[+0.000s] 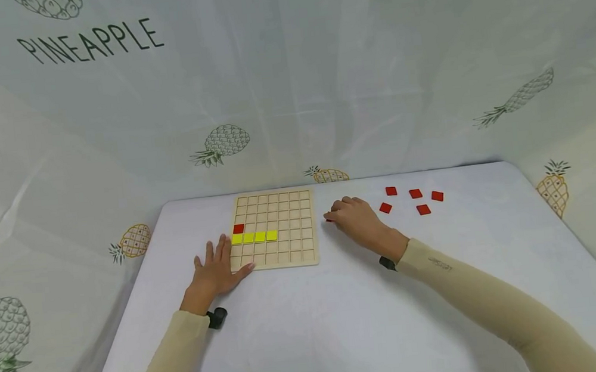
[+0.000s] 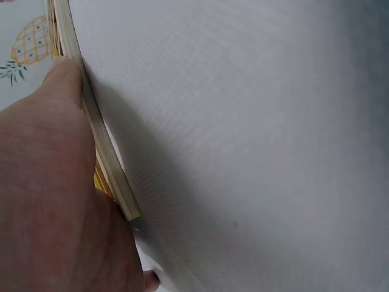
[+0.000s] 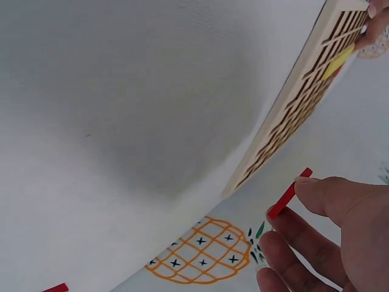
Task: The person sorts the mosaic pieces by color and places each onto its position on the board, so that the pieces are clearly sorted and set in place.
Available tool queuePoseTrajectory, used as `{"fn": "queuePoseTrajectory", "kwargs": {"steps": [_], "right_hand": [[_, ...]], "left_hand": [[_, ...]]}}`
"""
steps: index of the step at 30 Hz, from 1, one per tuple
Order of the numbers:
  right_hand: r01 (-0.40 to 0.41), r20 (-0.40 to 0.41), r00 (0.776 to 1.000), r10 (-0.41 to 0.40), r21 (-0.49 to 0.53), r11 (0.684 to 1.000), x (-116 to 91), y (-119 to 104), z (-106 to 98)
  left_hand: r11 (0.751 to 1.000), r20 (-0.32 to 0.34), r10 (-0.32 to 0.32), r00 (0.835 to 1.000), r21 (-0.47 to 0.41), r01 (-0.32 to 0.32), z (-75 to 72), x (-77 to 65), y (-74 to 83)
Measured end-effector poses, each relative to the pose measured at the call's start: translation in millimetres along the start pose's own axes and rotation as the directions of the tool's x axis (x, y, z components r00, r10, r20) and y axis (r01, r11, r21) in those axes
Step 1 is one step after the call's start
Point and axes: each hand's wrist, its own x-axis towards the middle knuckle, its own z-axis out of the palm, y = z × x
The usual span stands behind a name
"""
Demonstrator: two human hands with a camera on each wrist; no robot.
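A pale wooden grid board lies on the white table. Four yellow square tiles fill a row from its left side, and one red tile sits just above the leftmost one. My left hand rests with spread fingers at the board's lower left corner, thumb along the front edge. In the right wrist view, a thin red tile is pinched between the thumb and fingers of my right hand. That hand is just right of the board in the head view, mostly covering the tile.
Several loose red tiles lie on the table to the right of my right hand. A white pineapple-print curtain hangs behind the table's far edge. Dark wrist cameras sit at both cuffs.
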Motion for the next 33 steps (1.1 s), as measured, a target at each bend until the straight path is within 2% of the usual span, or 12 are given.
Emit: {"fn": "queuePoseTrajectory", "kwargs": {"steps": [10, 18, 24, 33], "right_hand": [[0.015, -0.016, 1.000, -0.015, -0.005, 1.000, 14, -13, 7], [0.065, -0.069, 0.995, -0.065, -0.007, 0.998, 27, -28, 9], [0.107, -0.033, 0.994, -0.108, -0.051, 0.993, 40, -42, 14], [0.126, 0.016, 0.992, -0.126, -0.030, 0.992, 63, -66, 23]], "left_hand": [[1.000, -0.002, 0.001, 1.000, 0.008, -0.001, 3.7, 1.5, -4.3], [1.000, 0.001, 0.004, 1.000, 0.005, -0.004, 2.0, 1.1, -3.0], [1.000, 0.000, 0.002, 1.000, -0.002, -0.002, -1.5, -0.6, 0.6], [1.000, 0.006, -0.005, 1.000, 0.012, 0.005, 1.4, 1.0, -3.6]]}}
